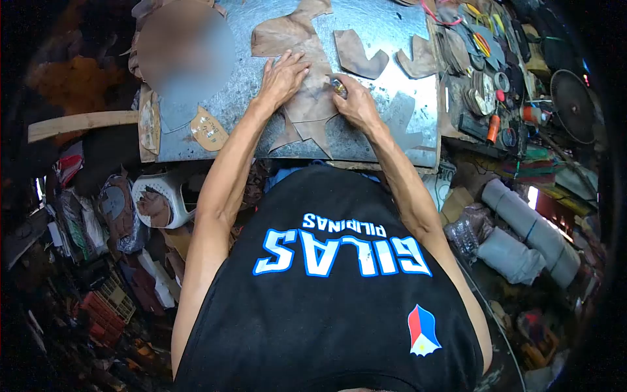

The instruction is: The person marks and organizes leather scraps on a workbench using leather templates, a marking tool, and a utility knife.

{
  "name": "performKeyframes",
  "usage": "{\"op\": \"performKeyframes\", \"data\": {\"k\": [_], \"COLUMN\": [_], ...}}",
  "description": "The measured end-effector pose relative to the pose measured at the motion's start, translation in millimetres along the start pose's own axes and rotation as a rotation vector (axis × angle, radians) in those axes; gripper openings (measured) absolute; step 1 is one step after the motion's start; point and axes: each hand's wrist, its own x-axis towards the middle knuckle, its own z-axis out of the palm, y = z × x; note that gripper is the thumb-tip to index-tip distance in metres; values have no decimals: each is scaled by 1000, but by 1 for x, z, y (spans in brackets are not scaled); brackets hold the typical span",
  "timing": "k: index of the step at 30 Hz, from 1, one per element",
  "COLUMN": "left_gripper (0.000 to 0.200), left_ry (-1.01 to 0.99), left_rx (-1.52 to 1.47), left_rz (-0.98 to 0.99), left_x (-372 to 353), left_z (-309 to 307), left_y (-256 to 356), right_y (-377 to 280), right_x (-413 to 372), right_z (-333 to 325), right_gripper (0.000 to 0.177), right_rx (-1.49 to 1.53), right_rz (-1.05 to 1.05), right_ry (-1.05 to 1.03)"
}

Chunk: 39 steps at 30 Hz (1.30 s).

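Observation:
A brown piece of leather [307, 98] lies on the metal-topped table [418, 147]. My left hand [282, 80] rests flat on its left side, fingers spread. At its right edge, my right hand [354, 101] is closed around a small tool [338, 87], whose tip is hidden. Below the hands, pointed leather pieces [313, 134] reach toward the table's near edge. To the right lie two curved cut pieces, one [359, 55] nearer my right hand and another [421, 59] farther off.
A tan pattern piece [209, 129] lies at the table's left. On the right are a tape roll [501, 81], an orange-handled tool [493, 129] and a round fan [573, 104]. A white stool [160, 199] stands below left, wrapped rolls [529, 222] below right.

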Motion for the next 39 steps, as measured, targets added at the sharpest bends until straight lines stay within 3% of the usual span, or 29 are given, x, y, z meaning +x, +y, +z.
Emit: {"op": "performKeyframes", "data": {"k": [1,3,7,9,12,15,17,19,21,23,25,28,36,39], "left_gripper": [35,35,35,35,35,36,37,35,35,35,35,35,39,41], "left_ry": [-4,38,46,42,50,53,73,128,93,58,76,88,77,106], "left_rx": [4,-18,-51,-68,-62,-52,-40,-6,-11,-12,-74,-88,22,84], "left_rz": [3,15,-9,-21,-19,-22,-8,15,-13,-40,-33,-13,28,114], "left_x": [0,-2,-4,-3,-4,-7,-9,-10,-8,-9,-8,-7,-1,8], "left_z": [2,3,-1,-2,-2,-2,6,10,6,3,2,1,-3,1], "left_y": [-1,-1,2,4,5,10,7,6,8,10,11,11,39,60], "right_y": [-3,-11,-20,-35,-64,-83,-87,-81,-62,-42,15,77,79,82], "right_x": [2,7,-10,-31,-52,-57,-54,-43,-24,2,29,51,60,60], "right_z": [-1,-7,-22,-39,-78,-114,-136,-146,-146,-139,-118,-88,-82,-81], "right_gripper": [32,27,20,15,20,24,26,16,16,17,17,19,26,30], "right_rx": [4,2,69,58,60,108,160,167,138,246,338,120,126,-6], "right_rz": [3,203,126,-285,-325,-346,-270,-163,-46,256,355,447,509,334], "right_ry": [4,-185,-323,-282,-412,-392,-288,-120,27,109,124,56,93,197]}}
